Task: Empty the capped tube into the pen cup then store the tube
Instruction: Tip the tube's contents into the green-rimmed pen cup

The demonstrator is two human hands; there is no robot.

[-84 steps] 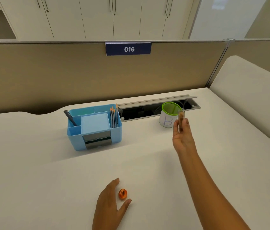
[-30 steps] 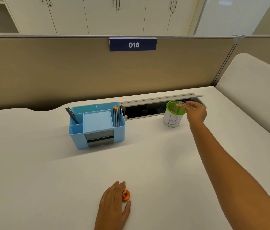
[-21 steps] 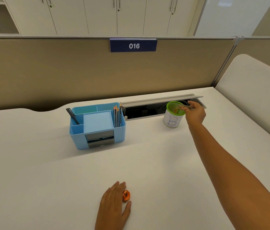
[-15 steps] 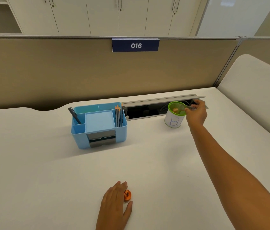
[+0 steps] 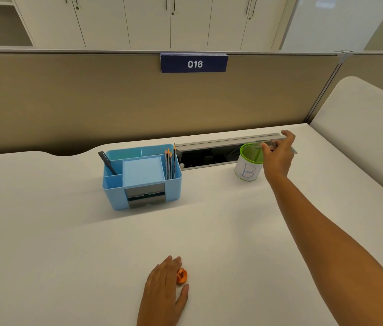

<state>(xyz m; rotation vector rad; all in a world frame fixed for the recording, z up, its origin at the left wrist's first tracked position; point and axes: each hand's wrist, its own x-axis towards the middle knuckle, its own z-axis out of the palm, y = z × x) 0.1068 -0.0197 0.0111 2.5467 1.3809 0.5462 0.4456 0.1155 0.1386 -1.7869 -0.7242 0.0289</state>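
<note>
My right hand [image 5: 277, 156] holds a clear tube [image 5: 267, 145] almost level over the rim of the green pen cup [image 5: 248, 164], mouth pointing left into it. The cup is green mesh with a white label marked "B" and stands at the back right of the desk. The tube looks see-through, with no contents that I can make out. My left hand [image 5: 164, 292] rests flat on the desk near the front edge, fingers spread. Its fingers touch the orange cap [image 5: 181, 276] lying beside them.
A light blue desk organizer [image 5: 142, 176] with pencils, a dark pen and a notepad stands left of the cup. Behind both runs an open cable tray [image 5: 209, 156] in the desk. A beige partition closes the back; a padded panel rises at the right.
My right hand carried the tube from upright in front of the cup to the rim and tipped it over. Brown contents seen in the tube earlier no longer show. My left hand stayed by the cap.
</note>
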